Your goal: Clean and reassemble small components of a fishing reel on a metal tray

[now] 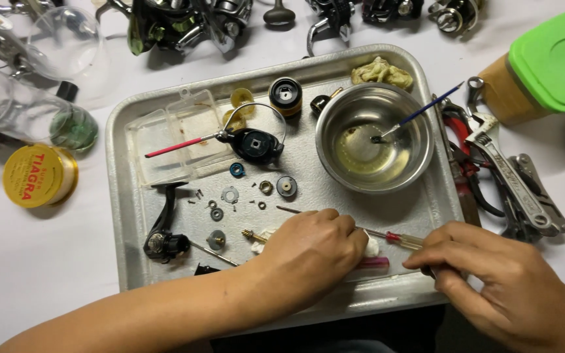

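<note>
The left hand (308, 252) lies knuckles-up over the near edge of the metal tray (122, 196), fingers curled together over a small white wad (261, 240) and a brass-tipped part; what exactly they pinch is hidden under the hand. The right hand (492, 274) sits at the tray's near right corner, fingers closed on the handle end of a slim screwdriver (397, 238) with a red and clear grip, whose shaft runs left beneath the left hand. A pink-handled tool (374, 262) lies just beside it.

Handling judgement: the screwdriver is light, stiff and thin; it is best held at the grip, as now. The loose washers, screws and rings (230, 195) scattered mid-tray appear tiny, light and easily lost, and likely oily, so slippery.

Further on the tray: a black reel rotor with wire bail (256, 144), a black crank handle (161, 232) at near left, a clear plastic box (178, 137) and a steel bowl (374, 137) holding yellowish fluid and a blue-handled brush (420, 114).

On the worktop (34, 274): a yellow spool (39, 175) at left, wrench and pliers (505, 176) at right, a green-lidded container (550, 62) at far right.
</note>
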